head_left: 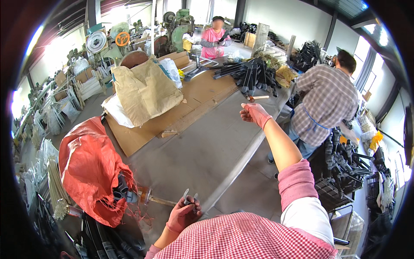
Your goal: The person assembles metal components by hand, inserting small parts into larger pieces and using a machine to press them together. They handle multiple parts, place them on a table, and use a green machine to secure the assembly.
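My left hand (pixel 181 214), in a reddish glove, is closed around a small grey curved part (pixel 186 197) with prongs sticking up, low over the near edge of the grey table (pixel 194 159). Stretched far forward, my right hand (pixel 255 115), gloved alike, has its fingers curled; whatever they may hold is hidden. Just beyond it lies a hammer (pixel 260 97) with a pale wooden handle and dark head. Behind the hammer is a heap of black and grey bars (pixel 254 73). A red woven sack (pixel 90 168) gapes by my left hand, dark grey parts showing in its mouth.
Brown cardboard (pixel 200 93) covers the table's far left, with a tan paper sack (pixel 146 90) on it. A wooden stick (pixel 161 201) points toward my left hand. One co-worker (pixel 327 99) stands at right beside black parts (pixel 340 159); another (pixel 213 38) works at the back.
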`<state>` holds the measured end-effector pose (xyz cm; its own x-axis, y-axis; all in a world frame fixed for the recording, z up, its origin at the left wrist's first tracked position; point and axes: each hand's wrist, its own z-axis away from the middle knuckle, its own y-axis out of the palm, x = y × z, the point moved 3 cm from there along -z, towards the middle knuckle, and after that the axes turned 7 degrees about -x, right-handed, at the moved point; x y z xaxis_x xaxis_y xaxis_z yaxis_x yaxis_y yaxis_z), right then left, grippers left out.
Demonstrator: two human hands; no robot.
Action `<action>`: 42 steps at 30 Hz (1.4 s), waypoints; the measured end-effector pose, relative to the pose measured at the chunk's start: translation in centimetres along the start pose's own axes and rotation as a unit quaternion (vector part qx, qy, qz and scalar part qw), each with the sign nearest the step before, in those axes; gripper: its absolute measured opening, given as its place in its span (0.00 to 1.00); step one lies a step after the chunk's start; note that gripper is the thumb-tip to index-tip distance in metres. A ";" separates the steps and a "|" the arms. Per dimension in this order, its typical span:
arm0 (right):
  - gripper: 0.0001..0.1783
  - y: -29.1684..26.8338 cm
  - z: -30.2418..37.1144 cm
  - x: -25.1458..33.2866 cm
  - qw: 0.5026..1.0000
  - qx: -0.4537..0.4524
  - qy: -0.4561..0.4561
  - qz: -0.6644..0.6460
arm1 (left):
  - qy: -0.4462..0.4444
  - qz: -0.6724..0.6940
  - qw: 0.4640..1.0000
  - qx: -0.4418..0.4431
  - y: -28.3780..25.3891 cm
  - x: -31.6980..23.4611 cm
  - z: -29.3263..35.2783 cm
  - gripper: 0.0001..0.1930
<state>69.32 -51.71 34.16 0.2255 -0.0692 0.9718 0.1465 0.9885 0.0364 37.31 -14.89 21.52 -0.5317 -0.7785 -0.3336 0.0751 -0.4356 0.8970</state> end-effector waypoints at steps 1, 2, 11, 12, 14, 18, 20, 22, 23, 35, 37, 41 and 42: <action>0.10 -0.5 -2.4 0.0 1.000 0.000 0.007 0.008 | 0.011 0.004 1.000 -0.008 0.2 -0.3 -1.1 0.09; 0.10 -1.0 -5.0 -0.1 1.000 0.007 0.014 0.018 | 0.023 0.007 1.000 -0.016 0.3 -0.4 -2.2 0.10; 0.11 -7.7 -32.4 2.7 0.999 -0.004 0.042 -0.027 | 0.230 -0.026 0.967 -0.103 3.1 0.1 -13.8 0.08; 0.11 -8.1 -35.0 3.5 0.999 -0.008 0.044 -0.031 | 0.238 -0.016 0.965 -0.105 4.0 0.3 -15.2 0.07; 0.12 -8.6 -39.4 4.6 0.998 0.000 0.041 -0.046 | 0.249 0.010 0.964 -0.089 5.7 0.9 -17.9 0.07; 0.14 -7.7 -47.0 7.3 0.995 0.022 0.009 -0.092 | 0.283 0.070 0.944 -0.154 7.8 1.2 -23.6 0.13; 0.14 -6.6 -51.4 8.5 0.992 0.057 0.009 -0.115 | 0.286 0.090 0.931 -0.207 8.3 0.7 -26.5 0.19; 0.14 -5.4 -56.3 8.7 0.991 0.040 0.009 -0.125 | 0.299 0.081 0.921 -0.235 8.9 0.2 -29.2 0.19; 0.14 -4.6 -59.0 8.6 0.991 0.029 0.008 -0.127 | 0.302 0.113 0.907 -0.270 9.0 0.0 -30.6 0.19; 0.24 -2.0 -79.1 -2.2 0.945 -0.234 -0.009 0.228 | 0.245 0.117 0.830 -0.487 8.7 -6.2 -41.9 0.15; 0.29 -0.7 -80.4 -3.9 0.922 -0.244 0.000 0.300 | 0.225 0.118 0.850 -0.461 8.0 -7.3 -43.9 0.13; 0.36 2.3 -81.5 -7.0 0.862 -0.152 -0.138 0.463 | 0.216 0.115 0.851 -0.465 5.7 -9.4 -47.4 0.18; 0.36 3.0 -81.4 -7.9 0.822 -0.112 -0.195 0.523 | 0.206 0.116 0.854 -0.464 5.2 -9.7 -48.1 0.18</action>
<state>146.42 -59.15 7.65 0.0204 0.8942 0.4471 0.2520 0.4282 -0.8678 83.48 -31.35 15.44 -0.0842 -0.9016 -0.4244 0.8758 -0.2701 0.4001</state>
